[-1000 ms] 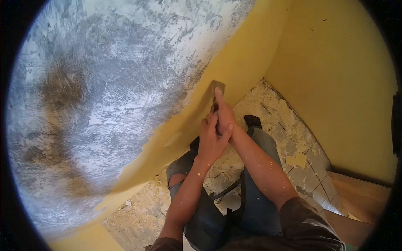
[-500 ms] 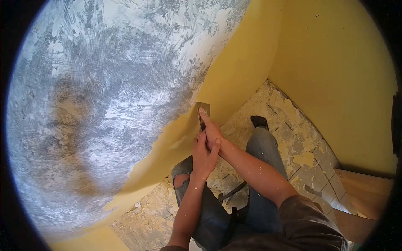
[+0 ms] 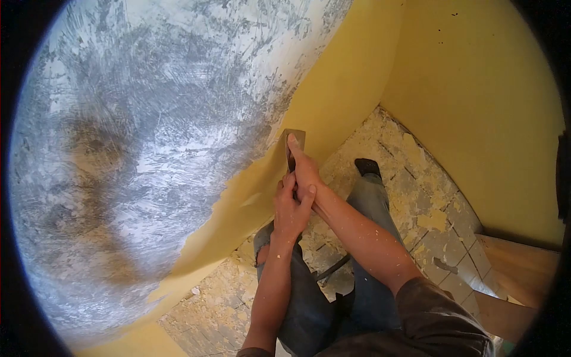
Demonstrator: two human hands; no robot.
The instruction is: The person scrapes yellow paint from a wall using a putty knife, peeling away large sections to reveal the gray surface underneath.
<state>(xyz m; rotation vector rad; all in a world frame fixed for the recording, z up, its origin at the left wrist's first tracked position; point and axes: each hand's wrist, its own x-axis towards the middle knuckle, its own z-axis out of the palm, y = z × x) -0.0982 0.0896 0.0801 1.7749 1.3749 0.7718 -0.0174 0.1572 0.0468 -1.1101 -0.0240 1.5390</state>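
Observation:
My right hand [image 3: 307,171] is closed round a scraper, its thumb laid along the flat metal blade [image 3: 300,139]. The blade rests against the yellow paint of the wall [image 3: 324,89], near the ragged border with a grey-white stripped area [image 3: 178,131]. Just below, my left hand [image 3: 289,209] is closed at the lower end of the scraper's dark handle, its thumb against my right wrist. Most of the handle is hidden by my fingers.
Yellow paint flakes litter the tiled floor [image 3: 458,256] along the wall. A second yellow wall [image 3: 476,119] meets this one in a corner at the right. Wooden boards [image 3: 517,268] lie at the lower right. My legs [image 3: 372,208] are spread below my arms.
Both hands and the scraper have moved slightly up and to the right along the yellow paint. The grip has stayed the same.

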